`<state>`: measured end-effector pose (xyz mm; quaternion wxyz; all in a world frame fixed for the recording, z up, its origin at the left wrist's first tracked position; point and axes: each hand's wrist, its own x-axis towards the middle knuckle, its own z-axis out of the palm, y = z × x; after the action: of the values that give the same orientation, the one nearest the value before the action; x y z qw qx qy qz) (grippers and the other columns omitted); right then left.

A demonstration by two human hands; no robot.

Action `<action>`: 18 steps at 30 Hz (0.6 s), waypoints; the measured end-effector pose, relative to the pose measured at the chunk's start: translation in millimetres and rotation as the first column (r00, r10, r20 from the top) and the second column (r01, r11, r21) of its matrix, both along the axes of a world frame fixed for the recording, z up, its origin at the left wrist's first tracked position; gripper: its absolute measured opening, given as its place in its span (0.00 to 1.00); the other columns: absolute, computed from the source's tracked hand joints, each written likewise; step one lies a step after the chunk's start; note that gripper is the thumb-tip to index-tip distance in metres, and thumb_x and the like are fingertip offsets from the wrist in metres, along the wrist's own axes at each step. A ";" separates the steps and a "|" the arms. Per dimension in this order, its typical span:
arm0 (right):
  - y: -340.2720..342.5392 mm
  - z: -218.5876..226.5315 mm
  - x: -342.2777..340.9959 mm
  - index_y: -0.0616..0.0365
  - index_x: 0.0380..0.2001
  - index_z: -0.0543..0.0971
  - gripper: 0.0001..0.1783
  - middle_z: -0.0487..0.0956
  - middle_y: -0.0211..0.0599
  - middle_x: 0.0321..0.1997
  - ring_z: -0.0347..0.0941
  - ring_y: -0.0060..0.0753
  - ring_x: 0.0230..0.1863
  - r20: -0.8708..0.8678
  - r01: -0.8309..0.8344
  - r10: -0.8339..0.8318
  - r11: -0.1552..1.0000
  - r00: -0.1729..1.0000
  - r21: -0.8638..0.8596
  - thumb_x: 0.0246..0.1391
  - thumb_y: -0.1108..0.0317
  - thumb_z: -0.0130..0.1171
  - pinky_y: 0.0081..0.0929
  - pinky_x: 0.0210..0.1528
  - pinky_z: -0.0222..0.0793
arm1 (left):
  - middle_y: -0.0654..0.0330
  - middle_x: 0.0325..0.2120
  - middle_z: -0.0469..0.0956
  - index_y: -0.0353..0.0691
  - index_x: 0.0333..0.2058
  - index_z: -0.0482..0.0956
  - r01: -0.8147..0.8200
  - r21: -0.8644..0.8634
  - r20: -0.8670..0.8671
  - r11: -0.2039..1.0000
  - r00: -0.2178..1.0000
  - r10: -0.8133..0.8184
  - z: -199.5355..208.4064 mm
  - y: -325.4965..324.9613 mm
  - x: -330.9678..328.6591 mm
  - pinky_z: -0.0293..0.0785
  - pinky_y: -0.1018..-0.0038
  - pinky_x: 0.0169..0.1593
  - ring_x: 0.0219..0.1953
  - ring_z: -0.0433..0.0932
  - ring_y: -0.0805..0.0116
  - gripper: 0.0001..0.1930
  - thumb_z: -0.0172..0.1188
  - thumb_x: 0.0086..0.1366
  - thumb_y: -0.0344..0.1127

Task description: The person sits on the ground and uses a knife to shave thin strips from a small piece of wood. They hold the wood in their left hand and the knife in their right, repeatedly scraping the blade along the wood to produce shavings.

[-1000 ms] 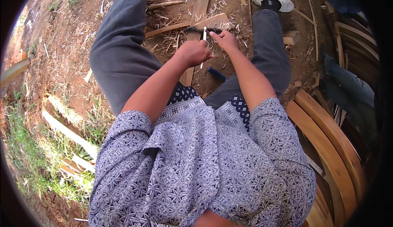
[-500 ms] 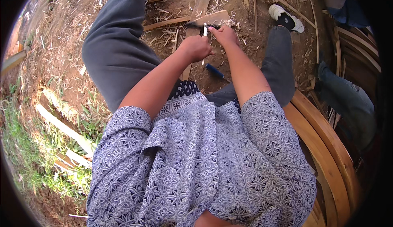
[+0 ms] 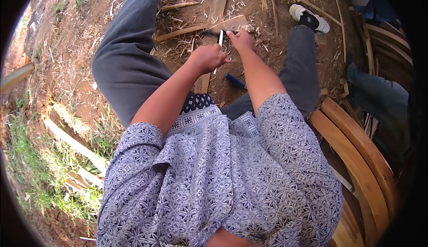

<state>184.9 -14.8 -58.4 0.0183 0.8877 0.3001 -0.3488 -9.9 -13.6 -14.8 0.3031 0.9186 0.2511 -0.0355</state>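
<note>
Your left hand [image 3: 208, 56] is closed around a slim, pale wooden stick [image 3: 221, 37], which stands out above the fist and shows again below it. The stick is between your outstretched legs, its upper end at a dark tool [image 3: 208, 32] too small to identify. Your right hand [image 3: 242, 41] is at that tool, thumb pointing towards the stick; you cannot tell here whether its other fingers grip anything. Just beyond is a flat wooden board [image 3: 232, 22], with curled shavings [image 3: 187, 45] scattered around. A blue cylindrical object [image 3: 235, 80] lies nearer you.
</note>
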 end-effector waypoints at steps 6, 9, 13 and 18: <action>-31.2 -8.2 8.3 0.47 0.37 0.82 0.33 0.86 0.37 0.45 0.82 0.43 0.51 -0.151 -0.047 0.058 0.996 0.987 0.081 0.50 0.27 0.63 0.45 0.54 0.73 | 0.45 0.34 0.78 0.41 0.38 0.78 -0.029 -0.036 0.033 0.999 0.999 0.030 -2.2 -0.3 -2.8 0.77 0.50 0.38 0.37 0.82 0.42 0.20 0.52 0.74 0.54; -42.3 14.9 -2.1 0.47 0.36 0.82 0.33 0.86 0.35 0.42 0.82 0.43 0.48 -0.170 -0.064 0.077 0.994 0.982 0.084 0.50 0.26 0.63 0.44 0.53 0.73 | 0.45 0.33 0.78 0.41 0.38 0.77 -0.052 -0.070 0.026 0.996 0.998 0.054 -6.9 2.1 -4.1 0.77 0.50 0.39 0.37 0.81 0.42 0.19 0.52 0.75 0.52; -54.3 27.9 -7.6 0.45 0.35 0.82 0.32 0.85 0.32 0.41 0.82 0.41 0.48 -0.186 -0.044 0.059 0.995 0.981 0.087 0.51 0.27 0.63 0.44 0.52 0.72 | 0.45 0.32 0.78 0.40 0.37 0.78 -0.036 -0.055 0.048 0.998 0.998 0.039 -8.5 2.6 -1.2 0.77 0.50 0.39 0.36 0.81 0.42 0.18 0.52 0.75 0.50; -50.7 29.3 -10.3 0.44 0.35 0.81 0.30 0.86 0.32 0.40 0.82 0.41 0.48 -0.122 -0.036 0.047 0.996 0.991 0.087 0.51 0.28 0.63 0.44 0.50 0.73 | 0.44 0.30 0.77 0.39 0.35 0.78 -0.022 -0.020 0.098 1.000 0.995 0.024 -10.6 -4.3 -0.6 0.76 0.51 0.38 0.34 0.81 0.42 0.19 0.53 0.75 0.50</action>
<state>174.6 -65.5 -29.2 -0.0309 0.8579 0.3337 -0.3896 -10.5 -18.0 -25.5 0.3241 0.9134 0.2460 0.0109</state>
